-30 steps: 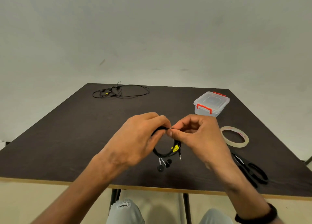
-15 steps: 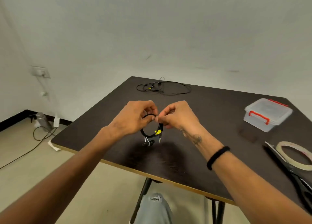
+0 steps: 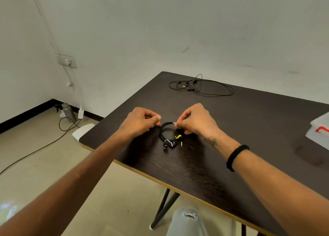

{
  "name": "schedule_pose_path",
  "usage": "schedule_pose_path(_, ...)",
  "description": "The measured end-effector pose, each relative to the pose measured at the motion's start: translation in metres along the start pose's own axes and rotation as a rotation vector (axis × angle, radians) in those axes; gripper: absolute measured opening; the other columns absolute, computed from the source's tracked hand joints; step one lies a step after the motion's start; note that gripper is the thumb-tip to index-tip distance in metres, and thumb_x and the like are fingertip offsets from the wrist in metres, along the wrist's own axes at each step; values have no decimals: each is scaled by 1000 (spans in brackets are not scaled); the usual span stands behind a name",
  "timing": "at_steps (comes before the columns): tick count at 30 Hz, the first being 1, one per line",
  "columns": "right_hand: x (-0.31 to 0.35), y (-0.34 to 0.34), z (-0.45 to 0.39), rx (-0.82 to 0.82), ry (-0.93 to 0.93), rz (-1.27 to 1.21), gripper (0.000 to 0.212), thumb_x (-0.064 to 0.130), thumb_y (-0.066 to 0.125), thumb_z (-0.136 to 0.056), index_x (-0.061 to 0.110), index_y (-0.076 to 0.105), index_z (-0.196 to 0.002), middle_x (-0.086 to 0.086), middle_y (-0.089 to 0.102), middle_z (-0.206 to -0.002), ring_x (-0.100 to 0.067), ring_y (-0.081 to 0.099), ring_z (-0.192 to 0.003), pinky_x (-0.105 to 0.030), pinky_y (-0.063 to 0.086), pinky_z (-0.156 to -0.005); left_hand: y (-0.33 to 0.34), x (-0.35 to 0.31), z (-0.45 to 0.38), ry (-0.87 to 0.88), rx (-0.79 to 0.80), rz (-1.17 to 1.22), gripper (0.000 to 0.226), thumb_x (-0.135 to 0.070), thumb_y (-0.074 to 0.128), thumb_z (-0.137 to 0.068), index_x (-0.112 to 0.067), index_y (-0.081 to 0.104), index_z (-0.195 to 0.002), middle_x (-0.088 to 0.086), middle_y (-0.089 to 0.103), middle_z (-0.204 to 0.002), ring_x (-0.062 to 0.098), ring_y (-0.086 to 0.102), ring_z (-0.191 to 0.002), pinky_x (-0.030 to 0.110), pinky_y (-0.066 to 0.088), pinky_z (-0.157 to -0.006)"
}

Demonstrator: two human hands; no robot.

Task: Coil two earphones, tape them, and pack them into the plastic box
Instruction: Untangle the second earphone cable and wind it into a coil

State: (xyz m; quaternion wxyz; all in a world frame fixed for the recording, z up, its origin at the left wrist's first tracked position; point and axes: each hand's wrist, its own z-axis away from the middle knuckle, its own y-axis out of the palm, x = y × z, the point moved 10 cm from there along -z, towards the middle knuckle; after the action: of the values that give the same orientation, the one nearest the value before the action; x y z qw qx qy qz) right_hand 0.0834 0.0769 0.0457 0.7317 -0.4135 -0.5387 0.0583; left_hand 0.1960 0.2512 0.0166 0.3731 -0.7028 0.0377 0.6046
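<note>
- My right hand (image 3: 196, 119) pinches the top of the coiled earphone (image 3: 169, 135); the fingers are curled around the black loop at its right side.
- The coil rests on the dark tabletop (image 3: 249, 129) between my two hands, with its earbuds and plug at the near end.
- My left hand (image 3: 140, 121) is just left of the coil — its fingers are curled, thumb against forefinger, but I cannot tell if they pinch something.
- The second earphone (image 3: 201, 86) lies loose and uncoiled at the far edge of the tabletop, well apart from my hands.
- The plastic box (image 3: 319, 130) is at the right edge — only partly in view.
</note>
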Motion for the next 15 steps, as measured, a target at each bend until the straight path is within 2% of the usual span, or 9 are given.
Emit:
schedule_pose_path(3,-3,-8,-1,-8,5,32,18,29,86,-86,17,78,-74,-1,76,-71,-13,71,-57,-14,47,-43,0,0,-6,6,-39,-4,14,-34,70,-97,-25,79,-101,-9,81,-87,1,69,-77,23,53,-72)
schedule_pose_path(6,-6,-26,-8,-48,-8,59,20,29,82,-90,17,77,-74,-2,76,-70,-17,76,-62,-18,54,-48,2,-6,-18,18,-74,-2,11,-33,71,-95,-26,78,-99,-8,81,-85,1,70,-75,26,55,-78)
schedule_pose_path(10,-24,-48,-25,-87,-34,93,16,25,79,-89,14,78,-78,-4,79,-72,-22,79,-71,-34,67,-70,18,-31,-47,47,-102,-17,10,-31,71,-93,-25,78,-96,-6,80,-83,6,67,-74,29,57,-79)
schedule_pose_path(12,-33,-54,-38,-88,-49,79,13,24,79,-89,15,79,-79,-1,79,-72,-18,79,-70,-38,67,-75,33,-43,-66,59,-92,-41,11,-31,73,-92,-24,79,-96,-3,80,-87,12,70,-80,29,59,-80)
schedule_pose_path(15,-36,-66,-63,-128,-120,175,5,20,77,-89,16,80,-89,1,79,-83,-15,75,-77,-31,62,-77,54,-57,-101,65,-90,-107,14,-32,74,-90,-24,79,-101,-2,79,-97,18,73,-98,31,59,-92)
